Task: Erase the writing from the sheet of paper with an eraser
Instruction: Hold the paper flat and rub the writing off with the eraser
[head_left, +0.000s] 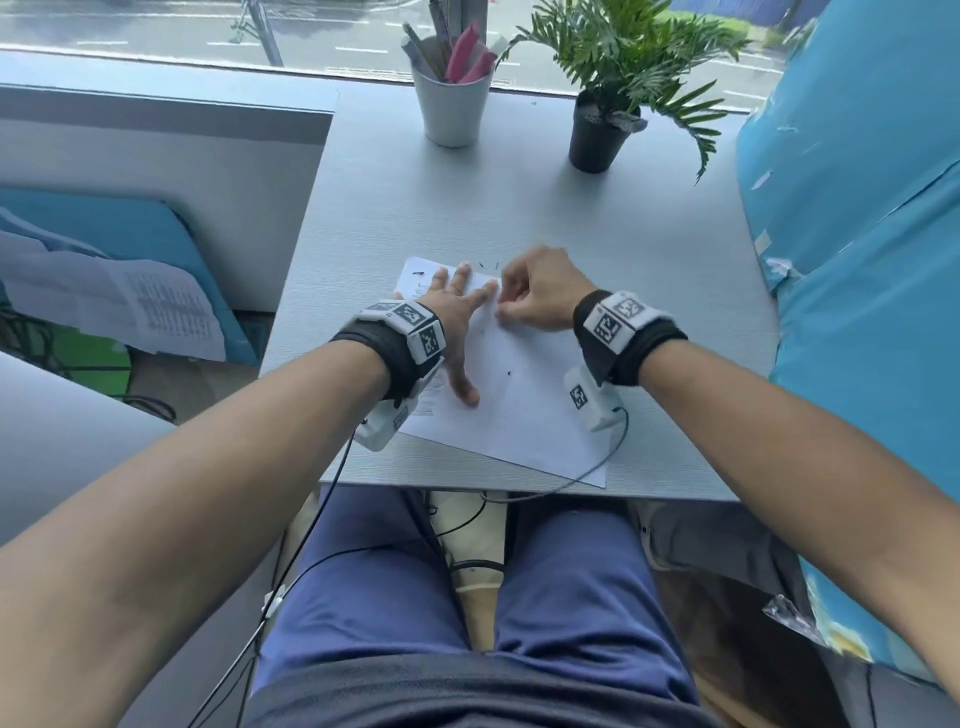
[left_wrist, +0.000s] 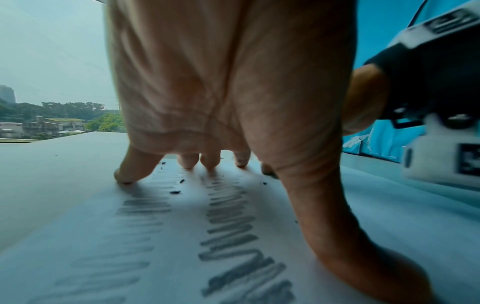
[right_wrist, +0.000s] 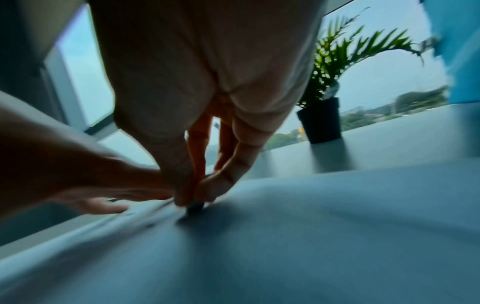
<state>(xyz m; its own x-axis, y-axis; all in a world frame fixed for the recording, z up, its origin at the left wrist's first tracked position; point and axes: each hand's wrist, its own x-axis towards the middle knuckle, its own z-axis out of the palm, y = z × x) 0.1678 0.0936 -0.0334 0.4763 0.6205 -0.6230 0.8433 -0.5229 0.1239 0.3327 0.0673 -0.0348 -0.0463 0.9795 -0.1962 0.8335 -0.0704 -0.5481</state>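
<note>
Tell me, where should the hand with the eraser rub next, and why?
Probably slide the right hand and its pinched eraser over toward the pencil scribbles under the left hand. Those dark zigzag rows remain on the sheet of paper, which the left hand presses flat with spread fingers.

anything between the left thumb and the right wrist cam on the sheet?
Head view: only bare sheet of paper with one small dark eraser crumb between the left hand thumb and the right wrist camera.
</note>
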